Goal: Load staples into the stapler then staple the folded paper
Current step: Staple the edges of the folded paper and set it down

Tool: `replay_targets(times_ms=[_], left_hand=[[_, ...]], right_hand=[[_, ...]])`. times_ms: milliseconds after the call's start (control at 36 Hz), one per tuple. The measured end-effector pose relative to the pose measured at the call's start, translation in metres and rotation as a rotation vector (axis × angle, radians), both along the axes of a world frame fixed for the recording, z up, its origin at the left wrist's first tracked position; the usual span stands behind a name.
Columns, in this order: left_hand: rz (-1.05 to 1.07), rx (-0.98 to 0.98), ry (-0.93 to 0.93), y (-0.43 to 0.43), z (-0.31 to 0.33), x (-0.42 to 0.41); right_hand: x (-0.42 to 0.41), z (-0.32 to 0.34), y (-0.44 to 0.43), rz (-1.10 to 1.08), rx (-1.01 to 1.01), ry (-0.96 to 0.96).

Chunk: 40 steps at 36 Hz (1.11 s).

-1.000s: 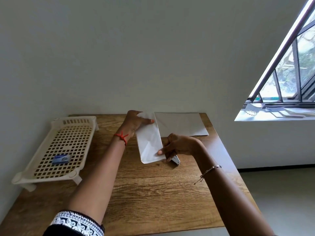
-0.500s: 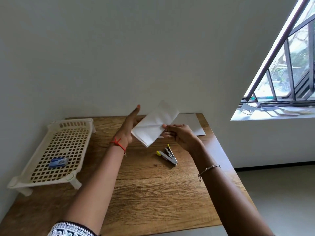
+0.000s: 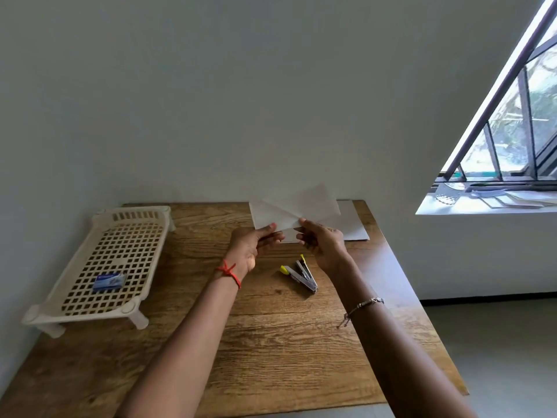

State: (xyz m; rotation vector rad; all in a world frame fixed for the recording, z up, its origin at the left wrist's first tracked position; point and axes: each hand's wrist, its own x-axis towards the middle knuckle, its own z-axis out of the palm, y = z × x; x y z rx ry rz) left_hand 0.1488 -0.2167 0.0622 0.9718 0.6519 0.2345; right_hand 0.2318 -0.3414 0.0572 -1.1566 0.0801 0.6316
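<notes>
A folded white paper (image 3: pixel 294 208) is held up above the wooden table (image 3: pixel 271 342), its two layers fanned apart near the back wall. My left hand (image 3: pixel 251 248) pinches its lower left edge. My right hand (image 3: pixel 324 244) pinches its lower right edge. A small metal stapler (image 3: pixel 301 276) with yellow tips lies open on the table just below my right hand, touched by neither hand. A blue staple box (image 3: pixel 109 280) lies in the cream lattice tray (image 3: pixel 75 309) at the left.
Another white sheet (image 3: pixel 352 226) lies flat at the table's back right, partly hidden by the held paper. The table's right edge drops to a grey floor (image 3: pixel 497 357). A window sill (image 3: pixel 482 203) with papers is at the far right.
The paper rose off the table and turned from upright to roughly level, with both hands now at its lower edge. My right hand left the stapler, which lies open on the table.
</notes>
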Motion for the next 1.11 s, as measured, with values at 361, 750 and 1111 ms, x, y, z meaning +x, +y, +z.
replay_targets(times_ms=[361,750,1111], left_hand=[[0.116,-0.004,0.021,0.014,-0.008,0.006],[0.101,0.030,0.009,0.018,-0.012,0.006],[0.079,0.027,-0.024,0.017,-0.008,0.012]], right_hand=[[0.012,-0.037,-0.016,0.304,-0.523,-0.442],[-0.011,-0.083,-0.001,0.538,-1.123,-0.857],[0.010,-0.058,-0.043,0.529,0.023,-0.313]])
